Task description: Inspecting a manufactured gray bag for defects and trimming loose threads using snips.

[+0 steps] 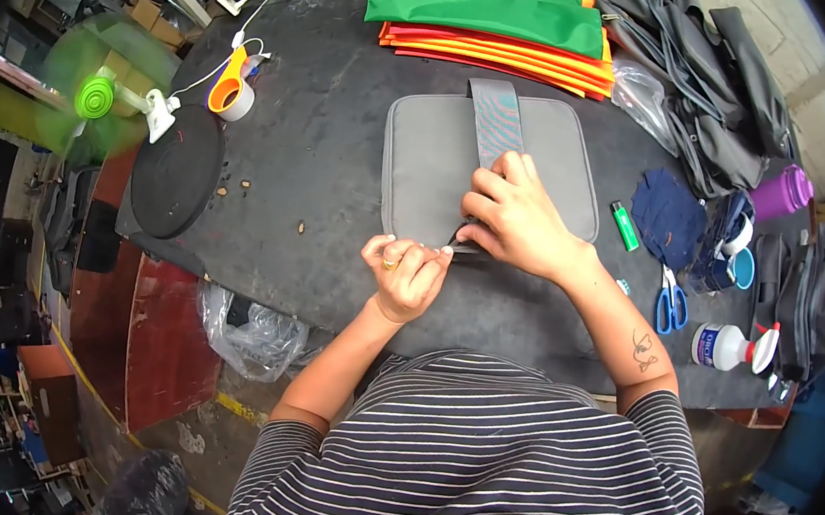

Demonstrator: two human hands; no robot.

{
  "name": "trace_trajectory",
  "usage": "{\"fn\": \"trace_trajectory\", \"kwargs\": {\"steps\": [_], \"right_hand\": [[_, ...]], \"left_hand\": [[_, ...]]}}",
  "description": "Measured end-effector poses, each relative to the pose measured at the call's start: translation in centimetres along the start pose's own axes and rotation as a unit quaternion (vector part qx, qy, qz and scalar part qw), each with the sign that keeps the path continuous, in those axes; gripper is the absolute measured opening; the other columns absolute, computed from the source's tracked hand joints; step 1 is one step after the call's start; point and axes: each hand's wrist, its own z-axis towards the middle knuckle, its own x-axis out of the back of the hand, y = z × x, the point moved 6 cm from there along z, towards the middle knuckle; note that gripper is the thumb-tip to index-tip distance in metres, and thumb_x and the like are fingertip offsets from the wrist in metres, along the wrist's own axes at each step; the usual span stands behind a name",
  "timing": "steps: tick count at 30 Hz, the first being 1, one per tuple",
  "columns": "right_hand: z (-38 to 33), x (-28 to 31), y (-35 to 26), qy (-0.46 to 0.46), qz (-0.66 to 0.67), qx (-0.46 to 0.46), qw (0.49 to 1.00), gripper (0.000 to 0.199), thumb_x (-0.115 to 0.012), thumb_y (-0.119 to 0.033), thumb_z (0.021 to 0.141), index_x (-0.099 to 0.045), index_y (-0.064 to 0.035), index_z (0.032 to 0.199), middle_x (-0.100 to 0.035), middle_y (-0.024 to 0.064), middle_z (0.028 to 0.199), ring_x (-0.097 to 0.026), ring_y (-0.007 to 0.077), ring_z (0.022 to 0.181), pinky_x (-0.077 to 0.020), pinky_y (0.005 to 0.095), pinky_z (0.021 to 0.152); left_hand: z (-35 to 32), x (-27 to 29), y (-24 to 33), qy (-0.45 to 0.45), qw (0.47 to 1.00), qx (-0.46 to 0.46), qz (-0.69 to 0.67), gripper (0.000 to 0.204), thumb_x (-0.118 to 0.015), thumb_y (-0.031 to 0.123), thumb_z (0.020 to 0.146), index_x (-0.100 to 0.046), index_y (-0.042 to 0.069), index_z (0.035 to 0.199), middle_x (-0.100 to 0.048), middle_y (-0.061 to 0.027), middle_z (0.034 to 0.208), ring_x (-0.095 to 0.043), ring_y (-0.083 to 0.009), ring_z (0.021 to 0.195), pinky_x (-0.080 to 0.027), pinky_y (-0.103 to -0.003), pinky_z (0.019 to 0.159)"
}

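A flat grey case with rounded corners and a seam or zip around its rim lies on the dark table in front of me. A grey strap runs over it from beyond its far edge down beneath my right fingers. At the case's near edge, my left hand, with a ring on one finger, is closed, thumb and finger pinching the edge. My right hand rests over the lower middle of the case, fingers bent and thumb close to the left fingertips. It grips the near edge there; a small dark bit between the hands is mostly hidden.
Folded green fabric tops orange and red sheets at the back. Rightward are dark bags, a green lighter, blue scissors, a spray bottle and a purple tumbler. A clip fan and tape roll stand left.
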Motion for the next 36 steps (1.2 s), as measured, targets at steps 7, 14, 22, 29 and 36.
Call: {"fn": "trace_trajectory", "kwargs": {"steps": [7,14,22,29,36], "right_hand": [[-1.0,-0.8,0.5,0.034,-0.017,-0.062,0.997,0.027,-0.075,-0.025,0.066,-0.058,-0.0084,0.080,-0.048,0.0042,0.085,-0.041,0.0265,0.086,-0.0354,0.0382,0.079],[-1.6,-1.1,0.5,0.067,-0.013,-0.099,0.993,0.028,-0.076,-0.024,0.064,-0.060,-0.0078,0.080,-0.050,0.0046,0.086,-0.043,0.0268,0.088,-0.0352,0.0390,0.080],[-1.3,-0.7,0.2,0.061,-0.044,-0.088,0.993,0.033,-0.079,-0.025,0.057,-0.060,-0.0093,0.079,-0.049,0.0041,0.086,-0.042,0.0263,0.089,-0.0334,0.0388,0.079],[-0.9,-1.3,1.2,0.023,-0.030,-0.116,0.993,0.037,-0.081,-0.027,0.053,-0.060,-0.0098,0.078,-0.049,0.0039,0.086,-0.041,0.0261,0.090,-0.0328,0.0389,0.080],[-0.3,-2.2,2.1,-0.023,-0.003,-0.128,0.991,0.037,-0.080,-0.028,0.052,-0.058,-0.0076,0.074,-0.048,0.0040,0.081,-0.039,0.0261,0.086,-0.0322,0.0378,0.078]], "left_hand": [[0.0,-0.1,-0.7,0.006,1.000,0.005,-0.004,0.018,-0.075,0.010,0.065,-0.059,0.016,0.063,-0.051,0.0079,0.067,-0.048,-0.0119,0.072,-0.030,-0.036,0.082],[0.1,-0.4,-0.7,0.005,1.000,0.012,-0.006,0.018,-0.075,0.010,0.065,-0.058,0.016,0.062,-0.051,0.0078,0.066,-0.048,-0.0121,0.073,-0.031,-0.036,0.082],[0.3,-0.6,-0.7,0.002,1.000,0.012,-0.012,0.019,-0.075,0.009,0.064,-0.058,0.016,0.061,-0.051,0.0079,0.066,-0.048,-0.0121,0.073,-0.031,-0.036,0.083],[0.2,-1.0,-0.5,-0.001,1.000,0.010,-0.025,0.020,-0.073,0.008,0.067,-0.055,0.016,0.061,-0.049,0.0058,0.064,-0.049,-0.0126,0.073,-0.030,-0.037,0.088],[-0.1,-1.2,-0.5,-0.008,0.999,0.015,-0.029,0.020,-0.073,0.009,0.067,-0.055,0.016,0.061,-0.049,0.0059,0.065,-0.049,-0.0125,0.073,-0.030,-0.037,0.087]]}}
